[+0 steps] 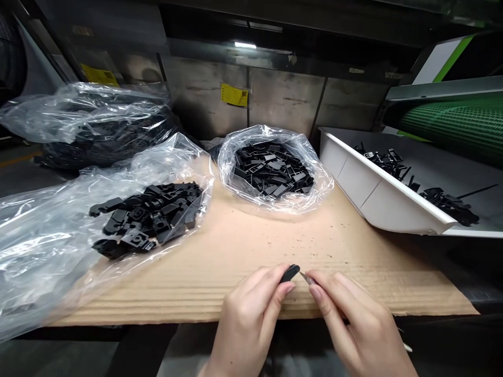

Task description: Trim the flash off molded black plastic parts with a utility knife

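Observation:
My left hand (251, 309) pinches a small black plastic part (290, 273) between thumb and fingers, over the front of the cardboard sheet (243, 241). In my right hand (349, 314) is a small pointed blade (305, 277), its tip close to the end of the part; whether they touch I cannot tell. Most of the blade's handle is hidden by my fingers. Black plastic parts (153, 217) lie on an open clear bag to the left. Another clear bag (314, 191) full of black parts stands behind my hands.
A white tray (353, 196) with dark pieces in it stands at the right, below a green mesh roller (459, 123). A bulky clear bag (110, 125) fills the back left. Metal panels (283, 99) close off the back. Dark crumbs dot the cardboard.

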Demonstrator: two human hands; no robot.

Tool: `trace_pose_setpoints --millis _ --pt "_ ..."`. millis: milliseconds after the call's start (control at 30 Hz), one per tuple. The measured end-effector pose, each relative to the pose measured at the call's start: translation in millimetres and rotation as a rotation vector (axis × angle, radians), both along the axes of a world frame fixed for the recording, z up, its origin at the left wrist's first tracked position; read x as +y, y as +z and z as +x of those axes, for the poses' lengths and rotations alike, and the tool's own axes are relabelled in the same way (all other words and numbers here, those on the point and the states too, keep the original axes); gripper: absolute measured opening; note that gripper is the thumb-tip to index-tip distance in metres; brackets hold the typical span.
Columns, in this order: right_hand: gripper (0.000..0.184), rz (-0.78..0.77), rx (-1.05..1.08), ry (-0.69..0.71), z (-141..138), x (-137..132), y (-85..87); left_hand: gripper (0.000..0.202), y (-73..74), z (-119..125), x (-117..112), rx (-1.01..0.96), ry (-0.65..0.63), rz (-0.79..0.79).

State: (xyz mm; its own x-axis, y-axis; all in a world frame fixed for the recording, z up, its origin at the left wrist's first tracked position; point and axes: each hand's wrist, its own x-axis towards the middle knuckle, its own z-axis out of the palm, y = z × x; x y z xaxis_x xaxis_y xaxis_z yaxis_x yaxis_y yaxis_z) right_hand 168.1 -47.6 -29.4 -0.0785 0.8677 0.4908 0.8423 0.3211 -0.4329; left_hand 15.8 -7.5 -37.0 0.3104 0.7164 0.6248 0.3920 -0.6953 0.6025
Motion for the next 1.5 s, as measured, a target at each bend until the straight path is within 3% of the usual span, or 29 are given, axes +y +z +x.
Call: trace_pose_setpoints --millis 200,800,867,1000,1100,1333,1500 --pt "0.024 0.003 -0.015 0.0 -2 3 -3.2 0.02 -4.5 -1 -1 0.066 0.085 0.144" --pt "0.02 -0.026 -0.063 0.021 2 3 -5.0 0.022 -5.3 2 -1 0.16 0.092 0.174" --pt "0.022 -0.023 -0.09 -0.025 9 6 -6.7 0.023 -5.6 1 -2 0.147 0.09 0.176" --pt "0.024 0.018 -0.095 -0.241 32 15 -9.2 0.022 -4.5 2 -3 0.106 0.059 0.15" --pt "0.024 0.012 -0.06 -0.21 36 16 -5.5 0.021 -3.3 3 -3 0.091 0.049 0.124" --pt "0.023 -0.181 0.065 -0.09 0 21 12.8 0.02 -3.7 2 -2 0.079 0.023 0.144" --pt "0.026 -0.161 0.028 -0.229 20 39 14.2 0.019 0.0 -4 -3 0.041 -0.044 0.004"
